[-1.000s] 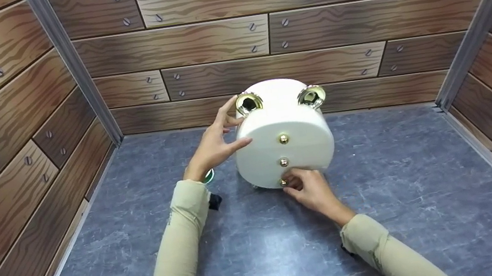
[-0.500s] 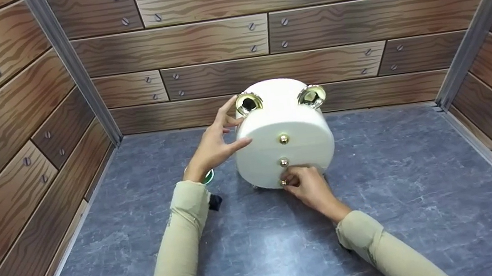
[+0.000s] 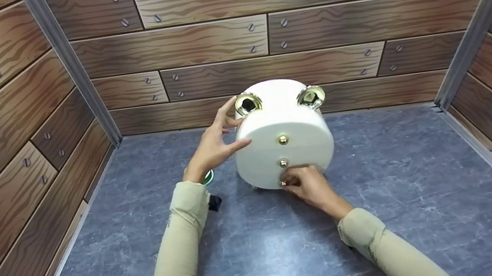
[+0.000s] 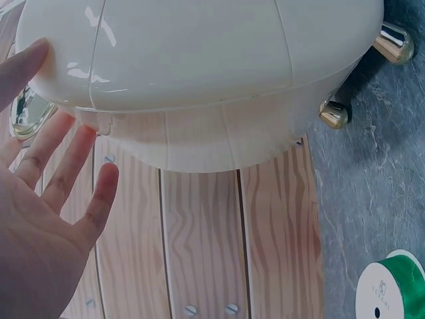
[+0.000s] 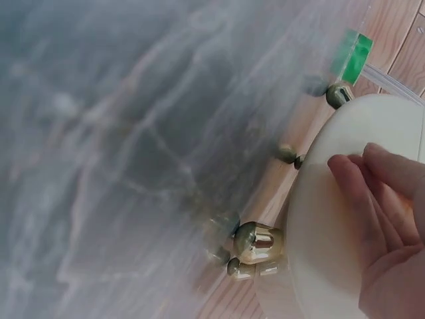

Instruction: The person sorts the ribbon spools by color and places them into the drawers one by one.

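White box (image 3: 267,153), left hand (image 3: 214,146) spread, right hand (image 3: 309,186) pinching bottom knob (image 3: 283,184)

Floor (image 3: 403,174) is free right of the white box (image 3: 306,142); the left hand (image 3: 214,147) blocks left.

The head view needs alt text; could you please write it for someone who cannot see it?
A person's right hand pinches the lowest gold knob on a white rounded box, and the left hand touches its edge. The box stands on a gray surface before wood-patterned walls.
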Demonstrator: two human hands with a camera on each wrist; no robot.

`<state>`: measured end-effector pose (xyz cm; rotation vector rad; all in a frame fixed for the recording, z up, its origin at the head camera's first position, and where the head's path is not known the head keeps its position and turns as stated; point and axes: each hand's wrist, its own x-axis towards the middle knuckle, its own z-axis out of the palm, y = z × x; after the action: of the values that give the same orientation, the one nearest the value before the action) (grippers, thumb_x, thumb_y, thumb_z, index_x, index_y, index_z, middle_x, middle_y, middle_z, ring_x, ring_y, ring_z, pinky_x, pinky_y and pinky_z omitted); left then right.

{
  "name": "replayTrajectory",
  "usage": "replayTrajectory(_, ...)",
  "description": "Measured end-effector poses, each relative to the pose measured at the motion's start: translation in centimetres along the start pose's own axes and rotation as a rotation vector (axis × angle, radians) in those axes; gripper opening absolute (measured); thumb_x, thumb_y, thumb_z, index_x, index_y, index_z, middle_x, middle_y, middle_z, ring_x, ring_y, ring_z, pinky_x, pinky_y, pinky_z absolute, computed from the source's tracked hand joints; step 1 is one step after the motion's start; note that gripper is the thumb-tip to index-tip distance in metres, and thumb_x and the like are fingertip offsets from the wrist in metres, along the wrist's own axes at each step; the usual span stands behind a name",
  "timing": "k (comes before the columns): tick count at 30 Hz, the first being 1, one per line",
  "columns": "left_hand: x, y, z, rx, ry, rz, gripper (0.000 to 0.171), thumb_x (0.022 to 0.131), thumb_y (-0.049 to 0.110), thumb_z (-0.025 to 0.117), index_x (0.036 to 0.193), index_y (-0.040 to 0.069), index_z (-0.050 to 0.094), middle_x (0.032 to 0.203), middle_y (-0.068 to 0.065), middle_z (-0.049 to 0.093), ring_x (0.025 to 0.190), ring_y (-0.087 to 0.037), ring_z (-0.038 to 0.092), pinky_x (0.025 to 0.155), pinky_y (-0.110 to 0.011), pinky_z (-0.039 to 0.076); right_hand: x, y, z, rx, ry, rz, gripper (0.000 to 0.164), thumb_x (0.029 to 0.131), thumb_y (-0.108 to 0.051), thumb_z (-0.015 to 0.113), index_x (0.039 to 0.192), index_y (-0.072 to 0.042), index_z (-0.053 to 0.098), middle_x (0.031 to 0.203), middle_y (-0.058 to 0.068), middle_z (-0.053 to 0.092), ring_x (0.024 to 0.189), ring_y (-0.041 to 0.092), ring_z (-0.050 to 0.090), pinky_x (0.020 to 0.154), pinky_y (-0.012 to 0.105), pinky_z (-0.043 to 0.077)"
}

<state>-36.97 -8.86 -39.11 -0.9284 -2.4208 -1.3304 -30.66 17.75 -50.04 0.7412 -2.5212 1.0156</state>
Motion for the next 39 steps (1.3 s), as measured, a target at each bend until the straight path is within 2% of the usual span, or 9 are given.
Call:
replayTrajectory(6, -0.04, -0.10, 0.07, -0.003, -0.001, -0.003, 0.102, 0.086, 0.041, 0.085, 0.165, 0.041, 0.020, 0.130, 0.001, 0.070, 0.122, -0.018, 0.062, 0.110, -0.047, 0.048, 0.05, 0.13, -0.08, 0.046, -0.028, -0.008, 0.013, 0.080, 0.004, 0.083, 0.092, -0.001, 0.079, 0.090, 0.012, 0.079, 0.078, 0.026, 0.078, 0.073, 0.032, 0.064)
replayTrajectory(14, -0.14, -0.32, 0.18, -0.016, -0.006, -0.002, 0.103, 0.086, 0.041, 0.086, 0.166, 0.037, 0.021, 0.131, 0.000, 0.070, 0.123, -0.022, 0.062, 0.110, -0.052, 0.048, -0.27, 0.52, 0.07, 0.036, -0.027, -0.038, 0.015, 0.080, 0.005, 0.084, 0.092, -0.002, 0.079, 0.090, 0.012, 0.079, 0.078, 0.026, 0.077, 0.073, 0.033, 0.064)
replayTrajectory(27, 0.08, -0.12, -0.09, -0.001, 0.002, -0.002, 0.102, 0.086, 0.041, 0.085, 0.164, 0.042, 0.020, 0.131, 0.000, 0.070, 0.121, -0.019, 0.062, 0.110, -0.044, 0.048, -0.07, 0.46, -0.30, 0.027, -0.034, -0.047, 0.017, 0.079, 0.005, 0.083, 0.094, -0.002, 0.078, 0.092, 0.011, 0.079, 0.079, 0.025, 0.077, 0.075, 0.032, 0.064)
replayTrajectory(33, 0.08, -0.20, -0.04, -0.006, 0.004, 0.004, 0.102, 0.086, 0.041, 0.085, 0.165, 0.041, 0.020, 0.131, 0.000, 0.070, 0.121, -0.020, 0.063, 0.109, -0.046, 0.048, -0.40, 0.45, -0.24, 0.037, -0.037, -0.077, 0.016, 0.080, 0.006, 0.083, 0.092, -0.002, 0.077, 0.089, 0.010, 0.079, 0.078, 0.025, 0.077, 0.073, 0.033, 0.064)
replayTrajectory(39, 0.01, -0.22, -0.02, 0.006, -0.002, -0.005, 0.102, 0.086, 0.041, 0.085, 0.165, 0.041, 0.020, 0.130, 0.001, 0.069, 0.121, -0.019, 0.062, 0.110, -0.047, 0.047, -0.85, 0.18, -0.15, 0.074, -0.051, -0.063, 0.016, 0.080, 0.008, 0.082, 0.092, 0.000, 0.076, 0.089, 0.012, 0.079, 0.078, 0.027, 0.077, 0.073, 0.032, 0.064)
